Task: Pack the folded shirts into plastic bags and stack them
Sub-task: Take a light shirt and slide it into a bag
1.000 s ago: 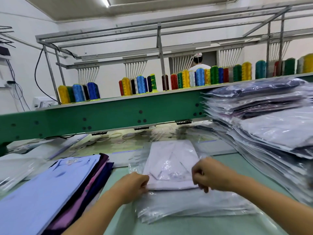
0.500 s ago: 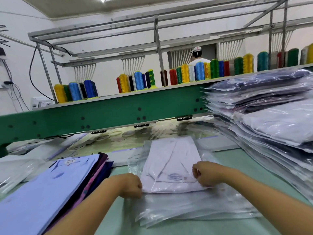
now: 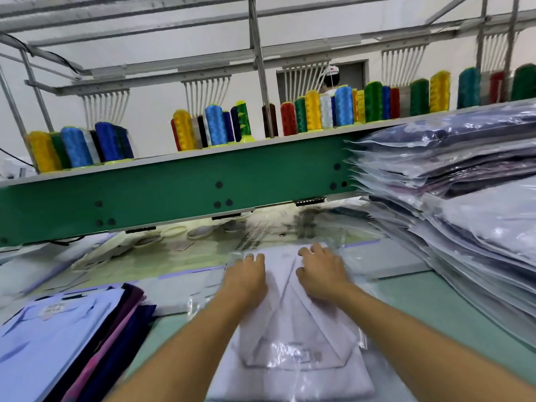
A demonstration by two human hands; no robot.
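Observation:
A folded white shirt [image 3: 293, 335] lies in front of me on the green table, partly inside a clear plastic bag [image 3: 290, 358] that glints over its near end. My left hand [image 3: 246, 278] and my right hand [image 3: 322, 274] lie flat on the shirt's far half, fingers stretched forward, pressing it down. A ring shows on my left hand. A pile of folded shirts [image 3: 58, 338], light blue on top with purple, pink and navy below, sits at the left. A tall stack of bagged shirts [image 3: 464, 216] rises at the right.
A green machine beam [image 3: 174, 190] crosses the far side just above the table, carrying rows of coloured thread cones [image 3: 316, 111]. Loose plastic and paper pieces [image 3: 174, 248] lie under it. A person in a white cap [image 3: 330, 79] stands far behind.
Both hands left the near edge of the shirt and slid forward over it to its far half, fingers now flat. The view tilted closer, and the shirt sits deeper in the bag.

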